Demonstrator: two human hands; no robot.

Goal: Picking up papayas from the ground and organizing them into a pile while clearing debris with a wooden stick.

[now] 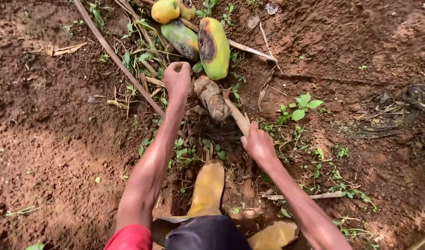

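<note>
My left hand (177, 78) is closed into a fist, just left of a short, soil-caked plant stump (211, 98) that rises from the red earth; I cannot tell whether it grips anything. My right hand (258, 144) grips the wooden handle of a tool (235, 112), whose far end reaches the base of the stump. Just beyond the stump lie three yellow-green fruits (214, 47), the nearest with a dark rotten patch.
My muddy yellow boots (207, 187) stand below the hands on trampled soil. A long dry stalk (115, 58) runs diagonally at the left. Small green weeds (299, 109) and dry sticks (314, 196) lie to the right. Bare red dirt (46, 139) fills the left side.
</note>
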